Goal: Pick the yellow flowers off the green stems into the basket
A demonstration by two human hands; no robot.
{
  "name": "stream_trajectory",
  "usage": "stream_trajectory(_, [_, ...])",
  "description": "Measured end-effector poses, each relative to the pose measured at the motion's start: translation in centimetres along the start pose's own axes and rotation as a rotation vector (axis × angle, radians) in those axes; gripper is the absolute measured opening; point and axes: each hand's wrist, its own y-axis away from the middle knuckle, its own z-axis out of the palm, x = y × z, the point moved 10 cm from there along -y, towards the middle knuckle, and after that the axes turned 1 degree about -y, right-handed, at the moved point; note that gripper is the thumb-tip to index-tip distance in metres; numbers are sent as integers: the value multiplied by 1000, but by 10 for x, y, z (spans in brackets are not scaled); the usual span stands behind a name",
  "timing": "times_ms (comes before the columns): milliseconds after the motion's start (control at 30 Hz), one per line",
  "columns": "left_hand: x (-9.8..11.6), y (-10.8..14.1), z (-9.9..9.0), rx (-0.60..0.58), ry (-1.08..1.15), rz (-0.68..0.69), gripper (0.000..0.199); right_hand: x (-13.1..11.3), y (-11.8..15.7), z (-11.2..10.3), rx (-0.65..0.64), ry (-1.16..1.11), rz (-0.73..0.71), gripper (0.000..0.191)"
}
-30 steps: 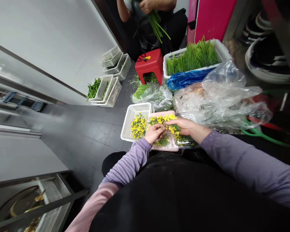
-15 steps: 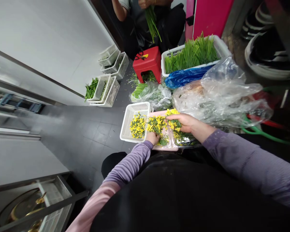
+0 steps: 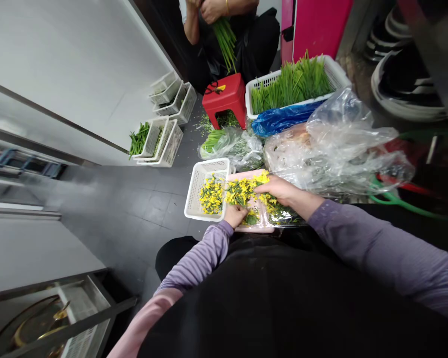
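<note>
Small yellow flowers (image 3: pixel 242 191) on green stems lie heaped over a pale pink tray (image 3: pixel 254 230) in front of me. My left hand (image 3: pixel 235 215) is closed at the near edge of that heap, gripping flower stems, with its fingertips partly hidden. From the right, my right hand (image 3: pixel 278 190) closes round the other end of the flowers, thumb on top. A white perforated basket (image 3: pixel 188 201) stands just left of the tray and holds a pile of cut yellow flowers (image 3: pixel 211 196). Clear plastic (image 3: pixel 283 217) with more greens sits under my right hand.
Beyond the tray lie bagged greens (image 3: pixel 242 149), large clear plastic bags (image 3: pixel 332 149) and a blue bag (image 3: pixel 280 119). A white crate of long green stalks (image 3: pixel 296 82) and a red stool (image 3: pixel 226 97) with scissors stand farther off. Another person's hands (image 3: pixel 212 10) hold green stalks.
My right hand has shifted slightly left, onto the flowers by the middle of the tray. My left hand stays near the same spot. The other person's hands have come together on the stalks.
</note>
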Motion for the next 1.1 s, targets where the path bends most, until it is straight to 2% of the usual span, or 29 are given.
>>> stream_trajectory(100, [27, 28, -9, -118, 331, 114, 24, 1, 1, 7, -49, 166, -48, 25])
stream_trajectory(167, [44, 44, -19, -152, 464, 191, 25, 2, 4, 15, -101, 208, -52, 27])
stream_trajectory(233, [58, 55, -26, -164, 494, 246, 26, 3, 9, 25, -181, 160, -44, 32])
stream_trajectory(333, [69, 61, -30, -136, 373, 289, 21, 7, 17, 43, -314, 25, -23, 40])
stream_trajectory(400, [73, 61, -31, -71, 228, 320, 17, 11, 19, 47, -324, -7, -13, 38])
stream_trajectory(500, [78, 56, -33, 72, 53, 378, 10, 12, 17, 40, -232, -7, -19, 32])
stream_trajectory(600, [69, 47, -28, 83, -1, 352, 5, -1, 16, 28, -156, -65, -64, 29])
stream_trajectory(667, [60, 43, -26, 44, 31, 301, 11, -9, 17, 24, -158, -79, -55, 28])
stream_trajectory(733, [58, 43, -32, 50, 149, 272, 13, -12, 19, 24, -199, -44, -6, 27])
stream_trajectory(800, [65, 48, -40, 45, 322, 284, 18, -13, 22, 27, -253, 0, 27, 27])
stream_trajectory(867, [77, 54, -43, -10, 451, 310, 23, -14, 23, 31, -296, 31, 19, 28])
stream_trajectory(967, [89, 58, -43, -71, 504, 322, 23, -16, 25, 38, -370, 72, -5, 29])
stream_trajectory(1100, [89, 58, -41, -90, 524, 308, 24, -15, 29, 45, -454, 133, -13, 32])
